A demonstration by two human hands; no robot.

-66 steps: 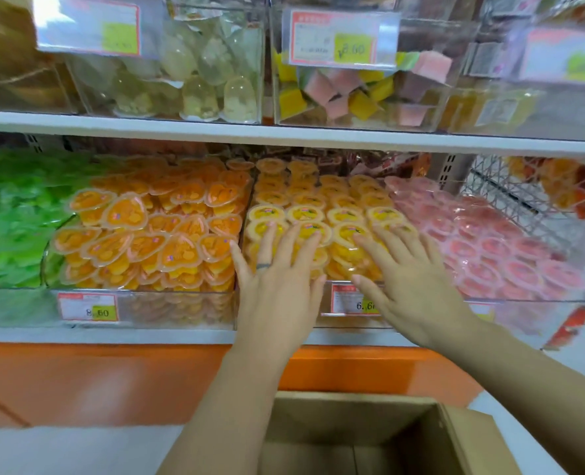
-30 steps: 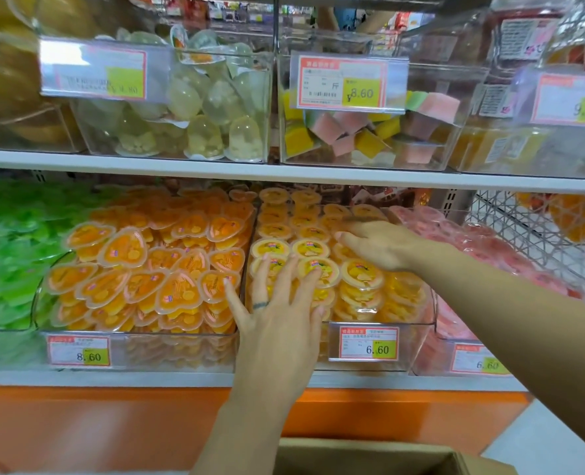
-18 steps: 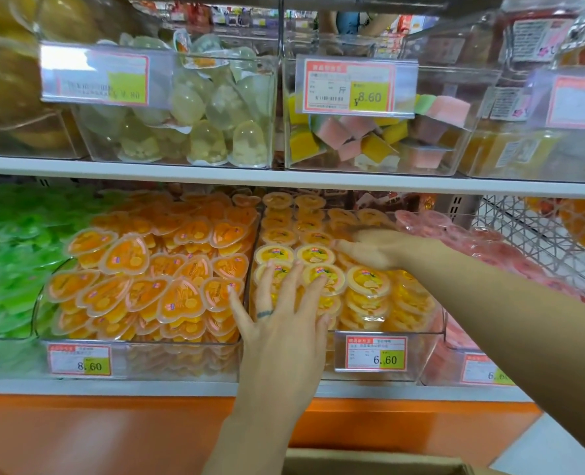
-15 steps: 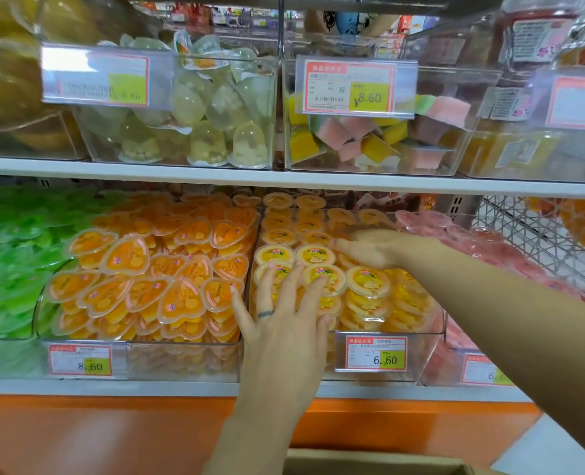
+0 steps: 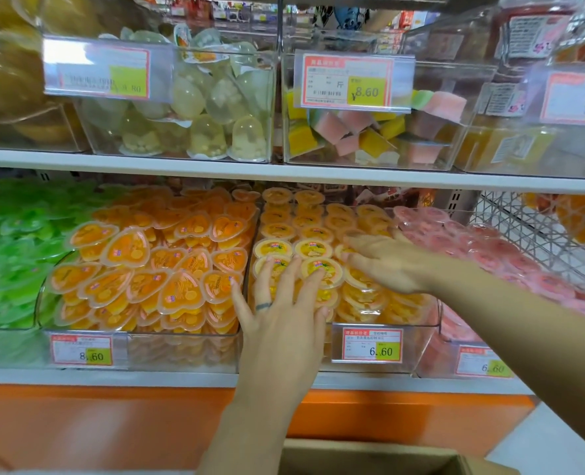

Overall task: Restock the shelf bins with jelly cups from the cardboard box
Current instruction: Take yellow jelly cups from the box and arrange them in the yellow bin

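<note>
both hands flat on the round yellow jelly cups (image 5: 321, 269) in the middle bin (image 5: 421, 329) — left hand (image 5: 280, 323) and right hand (image 5: 387, 265), fingers straight, grasping nothing.

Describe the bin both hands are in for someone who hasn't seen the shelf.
On the lower shelf, bins run left to right: green, orange, yellow, pink. It is the third bin, where the left hand and right hand rest on the cups. Its cups are round and yellow, unlike the heart-shaped orange cups on its left and the pink cups on its right.
</note>
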